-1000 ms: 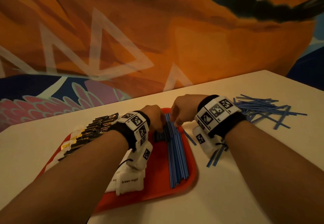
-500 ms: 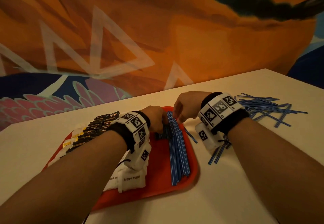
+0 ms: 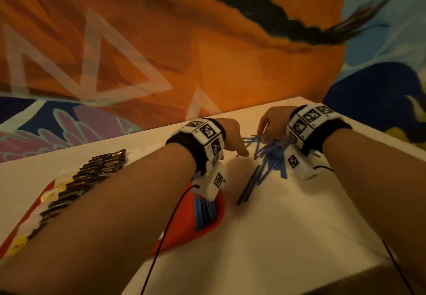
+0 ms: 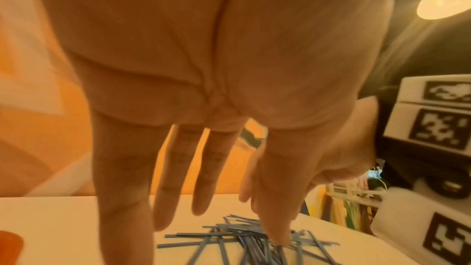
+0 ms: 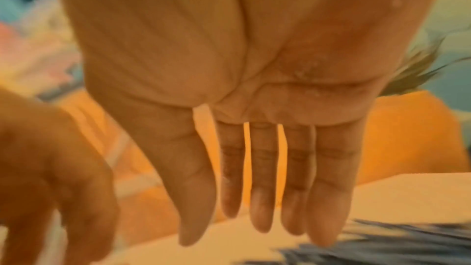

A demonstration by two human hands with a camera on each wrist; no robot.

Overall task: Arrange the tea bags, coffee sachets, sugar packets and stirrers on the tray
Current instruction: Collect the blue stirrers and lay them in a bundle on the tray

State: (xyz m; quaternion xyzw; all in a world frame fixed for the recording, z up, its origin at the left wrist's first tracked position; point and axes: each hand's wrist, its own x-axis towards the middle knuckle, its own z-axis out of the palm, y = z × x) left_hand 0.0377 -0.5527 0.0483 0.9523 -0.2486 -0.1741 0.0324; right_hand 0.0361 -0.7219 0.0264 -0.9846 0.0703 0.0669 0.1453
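Note:
A loose pile of blue stirrers (image 3: 269, 154) lies on the white table (image 3: 288, 225), right of the red tray (image 3: 205, 230). My left hand (image 3: 235, 140) and right hand (image 3: 272, 121) hover over that pile, fingers pointing down at it. In the left wrist view the left hand (image 4: 203, 209) is spread with straight fingers, its thumb just above the stirrers (image 4: 242, 235). The right hand (image 5: 262, 219) also shows straight fingers, holding nothing, with the blurred stirrers (image 5: 382, 249) below. A neat stirrer bundle (image 3: 204, 209) lies on the tray, partly under my left wrist.
A row of dark coffee sachets (image 3: 96, 172) and white and yellow packets (image 3: 53, 188) lines the tray's left side. A painted wall (image 3: 207, 52) rises right behind the table. The table's right corner (image 3: 391, 260) is close. Cables hang from both wrists.
Both hands left the stirrer bundle on the tray and moved right to the loose pile on the table. The head view swung right and nearer.

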